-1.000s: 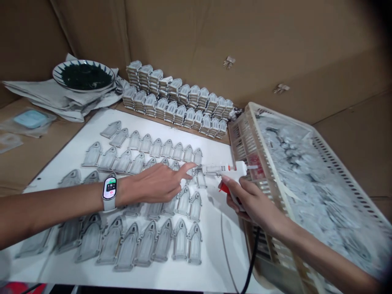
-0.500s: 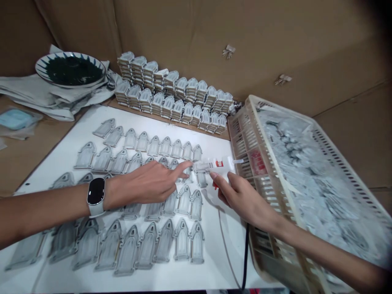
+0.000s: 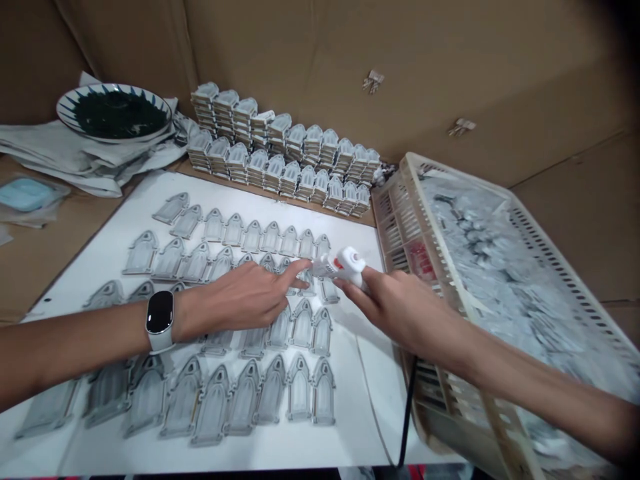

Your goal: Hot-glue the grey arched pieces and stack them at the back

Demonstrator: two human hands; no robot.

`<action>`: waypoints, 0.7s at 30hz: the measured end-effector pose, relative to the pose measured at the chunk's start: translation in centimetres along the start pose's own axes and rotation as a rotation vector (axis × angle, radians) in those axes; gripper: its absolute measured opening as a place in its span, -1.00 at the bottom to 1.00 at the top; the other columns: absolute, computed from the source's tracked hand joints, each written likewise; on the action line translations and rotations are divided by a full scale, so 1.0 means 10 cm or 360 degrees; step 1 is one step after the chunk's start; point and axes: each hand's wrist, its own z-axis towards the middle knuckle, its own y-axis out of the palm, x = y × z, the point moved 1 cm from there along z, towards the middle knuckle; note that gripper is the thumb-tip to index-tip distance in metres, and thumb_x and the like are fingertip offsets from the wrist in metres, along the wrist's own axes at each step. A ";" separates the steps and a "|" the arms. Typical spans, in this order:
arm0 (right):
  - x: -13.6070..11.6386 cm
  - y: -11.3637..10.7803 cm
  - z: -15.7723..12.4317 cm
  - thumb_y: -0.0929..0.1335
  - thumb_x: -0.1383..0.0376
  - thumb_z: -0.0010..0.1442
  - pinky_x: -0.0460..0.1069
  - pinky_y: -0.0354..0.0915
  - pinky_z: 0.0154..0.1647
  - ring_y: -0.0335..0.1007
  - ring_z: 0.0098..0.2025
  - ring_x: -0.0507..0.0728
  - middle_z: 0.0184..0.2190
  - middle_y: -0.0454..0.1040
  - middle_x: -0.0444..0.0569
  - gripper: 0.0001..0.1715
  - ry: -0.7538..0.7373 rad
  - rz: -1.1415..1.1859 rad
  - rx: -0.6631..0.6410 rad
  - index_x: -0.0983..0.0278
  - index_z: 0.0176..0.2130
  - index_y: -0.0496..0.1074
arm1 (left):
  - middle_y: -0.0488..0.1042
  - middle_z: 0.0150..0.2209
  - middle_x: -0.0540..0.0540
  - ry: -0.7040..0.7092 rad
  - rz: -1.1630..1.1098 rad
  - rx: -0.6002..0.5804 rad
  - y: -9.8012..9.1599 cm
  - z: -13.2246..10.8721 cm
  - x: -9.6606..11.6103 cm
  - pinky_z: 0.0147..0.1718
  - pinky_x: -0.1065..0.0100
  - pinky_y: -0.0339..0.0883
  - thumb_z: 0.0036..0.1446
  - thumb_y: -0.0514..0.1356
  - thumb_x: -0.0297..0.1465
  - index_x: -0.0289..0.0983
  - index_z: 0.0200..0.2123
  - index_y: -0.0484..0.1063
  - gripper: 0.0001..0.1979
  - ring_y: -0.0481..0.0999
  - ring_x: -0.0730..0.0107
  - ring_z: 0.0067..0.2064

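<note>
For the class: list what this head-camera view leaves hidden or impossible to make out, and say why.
Head view:
- Handle and trigger of the hot glue gun: hidden by the right hand.
- Grey arched pieces beneath the left hand: partly hidden by that hand and forearm.
- Dark contents of the plate: too small to identify.
- Lower end of the plastic crate: cut off by the bottom edge.

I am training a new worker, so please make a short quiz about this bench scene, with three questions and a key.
1. Which hand wears the white-strapped smartwatch, left or right?
2. True or false: the beige plastic crate stands to the left of the white board.
3. Fill in the blank: the right hand holds a ___.

Key:
1. Left
2. False
3. white plastic hot glue gun
</note>
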 end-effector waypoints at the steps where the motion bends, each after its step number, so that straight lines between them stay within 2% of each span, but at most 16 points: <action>1: -0.03 -0.09 0.03 0.16 -0.06 0.64 0.09 -0.04 -0.40 0.67 -0.37 0.40 -0.42 0.67 0.18 -0.39 -0.0041 -0.0080 -0.0015 0.25 -0.14 0.55 | 0.75 -0.15 -0.16 -0.0019 0.0002 0.0006 0.01 -0.01 -0.01 -0.42 0.25 0.35 0.42 -0.02 -0.46 -0.35 0.60 -0.26 -0.22 0.59 0.18 -0.46; 6: -0.08 -0.40 0.18 0.20 -0.05 0.63 0.09 -0.01 -0.36 0.59 -0.35 0.33 -0.38 0.66 0.16 -0.41 -0.0160 -0.0187 -0.0115 0.25 -0.18 0.56 | 0.75 -0.17 -0.14 -0.0062 -0.0080 0.0048 0.02 -0.06 -0.02 -0.37 0.29 0.34 0.44 0.00 -0.48 -0.38 0.61 -0.34 -0.19 0.60 0.23 -0.44; 10: 0.06 -0.47 0.18 0.26 -0.10 0.58 0.08 0.08 -0.28 0.43 -0.37 0.22 -0.44 0.53 -0.01 -0.45 -0.0182 0.0084 -0.0293 0.19 -0.29 0.46 | 0.76 -0.10 -0.14 -0.0081 -0.0104 0.0014 0.05 -0.06 -0.04 -0.35 0.27 0.36 0.42 -0.01 -0.49 -0.36 0.61 -0.42 -0.15 0.60 0.23 -0.42; 13: 0.22 -0.37 0.08 0.23 -0.25 0.51 0.07 0.12 -0.29 0.31 -0.41 0.16 -0.48 0.42 -0.10 -0.34 -0.0040 0.0466 -0.0397 0.17 -0.35 0.40 | 0.74 0.04 -0.18 -0.0055 -0.0133 0.0040 0.06 -0.04 -0.04 -0.40 0.23 0.32 0.39 -0.01 -0.50 -0.33 0.61 -0.39 -0.14 0.56 0.24 -0.47; 16: 0.33 -0.17 -0.08 0.21 -0.45 0.38 0.06 0.13 -0.36 0.27 -0.44 0.14 -0.51 0.36 -0.14 -0.19 0.0285 0.0824 -0.0427 0.16 -0.36 0.38 | 0.70 0.17 -0.17 -0.0024 -0.0164 0.0054 0.01 -0.01 -0.03 -0.45 0.18 0.24 0.36 0.01 -0.51 -0.32 0.60 -0.32 -0.15 0.51 0.24 -0.49; 19: 0.32 0.05 -0.23 0.23 -0.56 0.27 0.06 0.15 -0.38 0.23 -0.44 0.13 -0.51 0.31 -0.18 -0.11 0.0544 0.1119 -0.0435 0.16 -0.33 0.37 | 0.71 0.14 -0.15 -0.0037 -0.0082 -0.0050 -0.07 0.04 -0.01 -0.48 0.16 0.14 0.36 0.04 -0.53 -0.38 0.61 -0.28 -0.14 0.50 0.23 -0.49; 21: 0.27 0.16 -0.29 0.23 -0.59 0.24 0.06 0.14 -0.39 0.18 -0.46 0.10 -0.53 0.28 -0.20 -0.09 0.0610 0.1267 -0.0475 0.16 -0.36 0.33 | 0.74 0.08 -0.16 -0.0035 -0.0016 -0.0092 -0.11 0.08 0.01 -0.48 0.17 0.09 0.37 0.06 -0.51 -0.40 0.62 -0.25 -0.15 0.51 0.24 -0.48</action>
